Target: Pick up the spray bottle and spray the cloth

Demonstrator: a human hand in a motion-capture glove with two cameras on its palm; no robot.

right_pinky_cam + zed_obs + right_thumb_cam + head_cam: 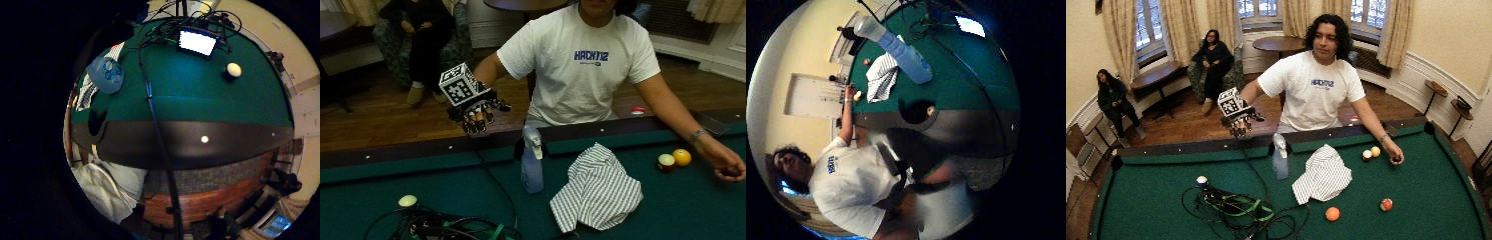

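A tangle of cables [446,225] lies nearest on the green felt of the pool table [693,210], a pale ball [407,200] beside it. Further in, the spray bottle [532,162] stands upright, long axis vertical, its nozzle head toward the dark rail. Just beside it lies the striped cloth [598,190], rumpled, apart from the bottle. Two balls [674,160] sit near the bare hand [727,167]. Above the rail, the gloved right hand [476,112] hovers, fingers hanging loosely, holding nothing. Behind are wooden floor, curtained windows and cream walls.
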